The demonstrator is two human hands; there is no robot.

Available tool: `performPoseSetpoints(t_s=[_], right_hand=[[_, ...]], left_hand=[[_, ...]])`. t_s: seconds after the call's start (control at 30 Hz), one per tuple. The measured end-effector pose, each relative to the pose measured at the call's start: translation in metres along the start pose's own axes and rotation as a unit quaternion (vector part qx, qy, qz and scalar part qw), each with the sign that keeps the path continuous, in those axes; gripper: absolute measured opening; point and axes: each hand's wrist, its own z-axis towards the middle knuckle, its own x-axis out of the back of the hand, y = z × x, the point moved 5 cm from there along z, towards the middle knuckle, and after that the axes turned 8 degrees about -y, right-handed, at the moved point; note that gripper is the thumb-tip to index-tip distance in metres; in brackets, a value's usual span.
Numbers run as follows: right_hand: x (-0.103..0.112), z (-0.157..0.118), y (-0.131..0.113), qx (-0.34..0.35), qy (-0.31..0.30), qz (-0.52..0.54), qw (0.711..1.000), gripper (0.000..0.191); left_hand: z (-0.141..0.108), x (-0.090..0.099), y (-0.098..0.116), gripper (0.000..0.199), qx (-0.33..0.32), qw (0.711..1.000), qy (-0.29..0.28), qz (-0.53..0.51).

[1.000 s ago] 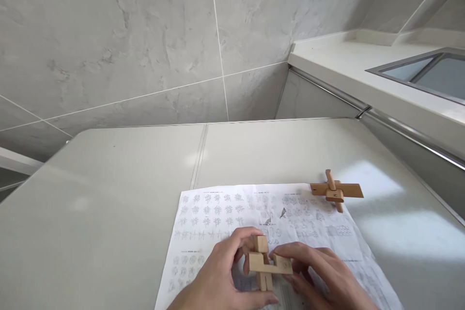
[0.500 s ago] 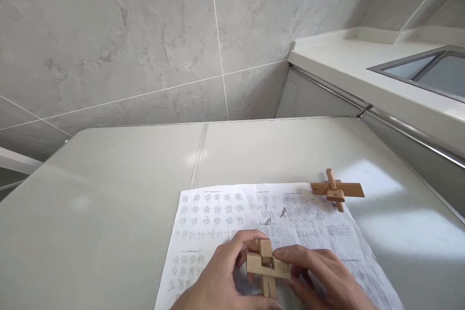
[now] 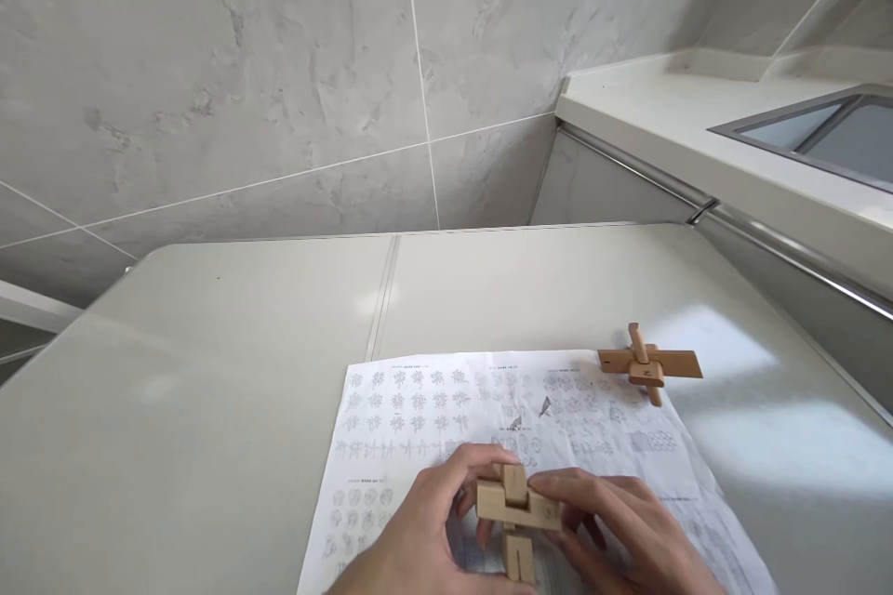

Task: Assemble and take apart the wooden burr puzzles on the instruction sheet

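- A pale wooden burr puzzle [image 3: 520, 513] is held over the paper sheet [image 3: 405, 507], well apart from the far edge of the surface [image 3: 230, 409]. Whether the paper is touched by it cannot be told.
- The puzzle is gripped by the left hand [image 3: 443, 521], with fingers at the block on the far end and the thumb by the block on the near end.
- The right end of the crosswise bar [image 3: 502, 507] is pinched by the right hand [image 3: 614, 521], so that hand is kept narrow.
- The wood is likely to be light, so little strength should be needed to lift it.
- The bars look hard and stiff. They should not be bent or squashed by a squeeze.
- The flat sides look smooth and may be a bit slippery, but a good grip should be given by the square corners.
- The bars are not likely to be broken easily, but loose ones could be slid apart, so both ends are best held together.
- A good hold is given by the flat bar ends; the notch in the middle is best left free of fingers.
- A brown wooden cross [image 3: 647, 370] is seen at the sheet's far right corner, touched by neither hand.
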Motion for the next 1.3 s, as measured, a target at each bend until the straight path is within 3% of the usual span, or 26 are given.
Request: performPoseSetpoints(t_s=[0.37,0.67,1.3], right_hand=[[0.0,0.0,0.003,-0.022,-0.012,0.011,1.0,0.017],[0.001,0.0,0.0,0.001,-0.002,-0.009,1.0,0.017],[0.0,-0.004,0.005,-0.025,-0.016,0.005,1.0,0.022]], left_hand=[[0.002,-0.003,0.01,0.068,-0.037,0.999,-0.002,0.008],[0.002,-0.004,0.009,0.07,-0.033,0.999,0.01,-0.016],[0.004,-0.004,0.01,0.068,-0.055,0.998,0.004,-0.003]])
